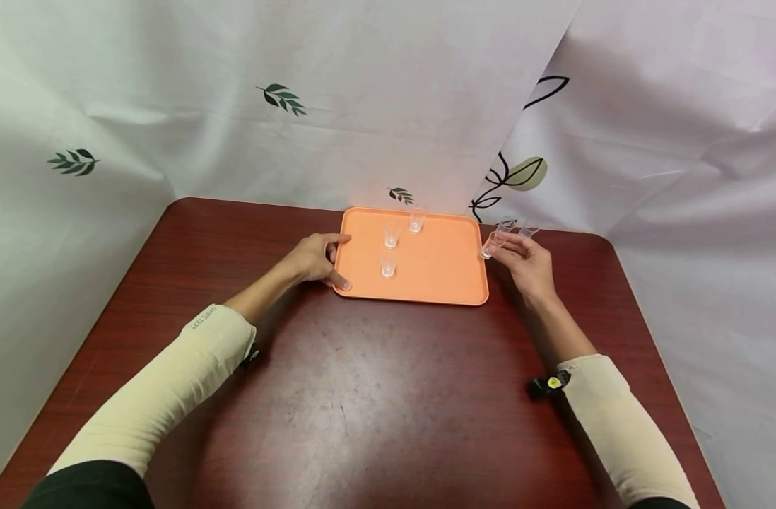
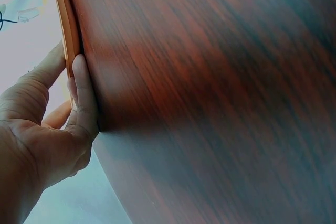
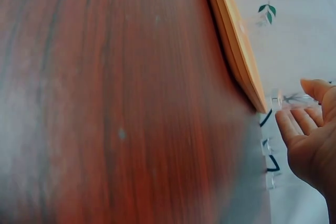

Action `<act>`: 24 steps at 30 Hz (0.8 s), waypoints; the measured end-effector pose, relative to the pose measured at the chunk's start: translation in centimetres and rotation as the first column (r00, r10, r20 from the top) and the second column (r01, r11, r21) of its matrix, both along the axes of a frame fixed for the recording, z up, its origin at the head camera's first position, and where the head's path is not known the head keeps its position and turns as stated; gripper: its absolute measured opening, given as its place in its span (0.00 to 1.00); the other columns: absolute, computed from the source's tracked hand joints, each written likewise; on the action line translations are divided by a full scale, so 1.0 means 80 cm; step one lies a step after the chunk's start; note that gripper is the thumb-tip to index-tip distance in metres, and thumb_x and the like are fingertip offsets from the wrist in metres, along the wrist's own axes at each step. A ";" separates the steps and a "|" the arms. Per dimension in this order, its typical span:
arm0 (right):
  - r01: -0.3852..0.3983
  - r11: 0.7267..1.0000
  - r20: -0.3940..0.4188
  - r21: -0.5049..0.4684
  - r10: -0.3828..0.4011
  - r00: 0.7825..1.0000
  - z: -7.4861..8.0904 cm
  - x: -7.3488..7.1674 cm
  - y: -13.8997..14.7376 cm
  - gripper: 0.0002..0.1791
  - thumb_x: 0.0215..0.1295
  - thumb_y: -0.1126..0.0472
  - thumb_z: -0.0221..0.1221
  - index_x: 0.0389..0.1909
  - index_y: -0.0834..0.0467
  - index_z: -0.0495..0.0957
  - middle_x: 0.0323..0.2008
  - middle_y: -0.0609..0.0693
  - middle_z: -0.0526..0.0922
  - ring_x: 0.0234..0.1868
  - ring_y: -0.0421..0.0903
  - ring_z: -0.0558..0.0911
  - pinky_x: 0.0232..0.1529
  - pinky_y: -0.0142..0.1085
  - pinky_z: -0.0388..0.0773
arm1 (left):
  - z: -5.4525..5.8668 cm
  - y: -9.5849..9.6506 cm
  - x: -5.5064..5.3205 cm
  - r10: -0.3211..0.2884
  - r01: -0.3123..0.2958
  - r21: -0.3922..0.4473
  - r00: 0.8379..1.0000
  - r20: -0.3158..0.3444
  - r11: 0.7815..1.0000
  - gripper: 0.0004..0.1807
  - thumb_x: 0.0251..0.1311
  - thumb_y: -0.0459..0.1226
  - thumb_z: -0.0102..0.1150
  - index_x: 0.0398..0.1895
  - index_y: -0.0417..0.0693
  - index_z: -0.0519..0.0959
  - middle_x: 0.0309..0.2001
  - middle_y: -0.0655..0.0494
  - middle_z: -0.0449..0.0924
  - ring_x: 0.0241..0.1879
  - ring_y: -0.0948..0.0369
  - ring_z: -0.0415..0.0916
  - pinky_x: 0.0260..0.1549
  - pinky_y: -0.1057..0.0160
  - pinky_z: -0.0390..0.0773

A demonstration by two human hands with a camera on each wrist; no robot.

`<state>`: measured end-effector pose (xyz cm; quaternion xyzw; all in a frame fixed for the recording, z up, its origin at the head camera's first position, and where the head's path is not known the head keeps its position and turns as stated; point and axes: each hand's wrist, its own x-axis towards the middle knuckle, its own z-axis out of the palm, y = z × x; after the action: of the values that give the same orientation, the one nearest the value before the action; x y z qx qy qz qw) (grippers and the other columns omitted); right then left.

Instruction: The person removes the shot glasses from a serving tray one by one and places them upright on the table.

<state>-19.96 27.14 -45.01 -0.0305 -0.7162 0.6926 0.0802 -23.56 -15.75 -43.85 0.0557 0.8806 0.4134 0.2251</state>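
An orange tray (image 1: 439,268) lies on the table, and my left hand (image 1: 314,258) grips its left end. In the left wrist view, the fingers and thumb of that hand lie on either side of the tray's rim (image 2: 67,30). Three small clear cups stand on the tray: a front one (image 1: 388,266), a middle one (image 1: 391,237) and a back one (image 1: 417,221). At the tray's right edge my right hand (image 1: 528,267) holds another clear cup (image 1: 488,249), tilted, between thumb and fingers. This cup (image 3: 276,99) also shows in the right wrist view.
Behind my right hand, near the table's back edge, are two more clear cups, one on the left (image 1: 506,224) and one on the right (image 1: 529,229), partly hidden. The dark red wooden table (image 1: 362,396) meets a white leaf-patterned cloth (image 1: 203,127) at the back.
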 end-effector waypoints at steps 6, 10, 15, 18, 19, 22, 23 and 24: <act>0.050 0.999 0.030 0.017 -0.051 0.998 0.003 0.002 0.016 0.27 0.70 0.71 0.74 0.67 0.76 0.81 0.39 0.34 0.93 0.45 0.29 0.90 0.49 0.19 0.88 | 0.003 0.000 0.001 0.004 -0.004 -0.003 1.000 -0.002 1.000 0.63 0.44 0.28 0.94 0.88 0.48 0.69 0.43 0.49 0.70 0.32 0.60 0.76 0.29 0.64 0.92; 0.062 0.998 0.033 0.029 -0.063 0.997 0.003 0.005 0.027 0.27 0.71 0.71 0.75 0.68 0.75 0.81 0.40 0.33 0.93 0.46 0.29 0.90 0.49 0.19 0.88 | 0.003 0.000 0.003 0.000 0.000 -0.012 1.000 -0.008 1.000 0.63 0.45 0.29 0.94 0.88 0.49 0.69 0.42 0.49 0.70 0.31 0.60 0.76 0.29 0.65 0.90; 0.077 0.997 0.048 0.014 -0.078 0.996 0.000 0.008 0.043 0.27 0.71 0.71 0.75 0.67 0.75 0.81 0.40 0.34 0.94 0.45 0.29 0.91 0.49 0.19 0.89 | 0.004 0.002 0.004 -0.002 0.002 0.001 1.000 0.014 1.000 0.62 0.47 0.28 0.93 0.88 0.50 0.69 0.43 0.48 0.69 0.30 0.60 0.77 0.28 0.66 0.89; 0.100 0.995 0.058 0.007 -0.100 0.993 -0.001 0.009 0.055 0.26 0.70 0.71 0.75 0.67 0.74 0.82 0.40 0.34 0.94 0.44 0.29 0.91 0.47 0.19 0.89 | 0.004 0.003 0.004 0.001 -0.001 0.010 1.000 0.023 1.000 0.62 0.47 0.29 0.93 0.88 0.49 0.69 0.44 0.49 0.69 0.30 0.60 0.77 0.29 0.65 0.90; 0.108 0.994 0.062 0.008 -0.109 0.992 -0.002 0.009 0.059 0.26 0.70 0.71 0.75 0.66 0.73 0.82 0.39 0.34 0.94 0.43 0.29 0.91 0.46 0.19 0.89 | 0.004 0.003 0.003 0.002 -0.002 0.009 1.000 0.020 1.000 0.62 0.46 0.28 0.93 0.88 0.50 0.69 0.44 0.49 0.69 0.30 0.60 0.77 0.29 0.65 0.90; 0.135 0.991 0.075 0.000 -0.135 0.988 -0.002 0.009 0.070 0.25 0.69 0.71 0.75 0.65 0.72 0.83 0.38 0.35 0.93 0.42 0.28 0.90 0.45 0.19 0.89 | 0.003 0.002 0.003 -0.003 0.003 0.000 1.000 0.006 1.000 0.62 0.46 0.29 0.93 0.88 0.49 0.69 0.43 0.49 0.69 0.30 0.61 0.77 0.29 0.66 0.89; 0.141 0.990 0.078 -0.009 -0.140 0.987 -0.002 0.009 0.074 0.25 0.69 0.72 0.75 0.65 0.72 0.83 0.38 0.35 0.94 0.42 0.29 0.90 0.45 0.20 0.89 | 0.003 0.002 0.003 -0.004 0.004 -0.002 1.000 0.001 1.000 0.62 0.46 0.29 0.93 0.88 0.49 0.69 0.42 0.49 0.69 0.30 0.60 0.77 0.29 0.66 0.89; 0.148 0.989 0.083 -0.021 -0.145 0.986 -0.001 0.009 0.077 0.25 0.69 0.72 0.75 0.65 0.71 0.84 0.38 0.35 0.94 0.41 0.29 0.90 0.45 0.20 0.90 | 0.003 0.001 0.003 -0.005 0.005 -0.002 1.000 -0.001 1.000 0.62 0.46 0.29 0.93 0.88 0.49 0.69 0.42 0.49 0.70 0.30 0.60 0.77 0.29 0.66 0.89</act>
<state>-19.23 33.31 -45.11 -0.1123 -0.7053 0.6926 0.1012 -23.29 -15.66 -43.61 0.0578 0.8809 0.4119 0.2257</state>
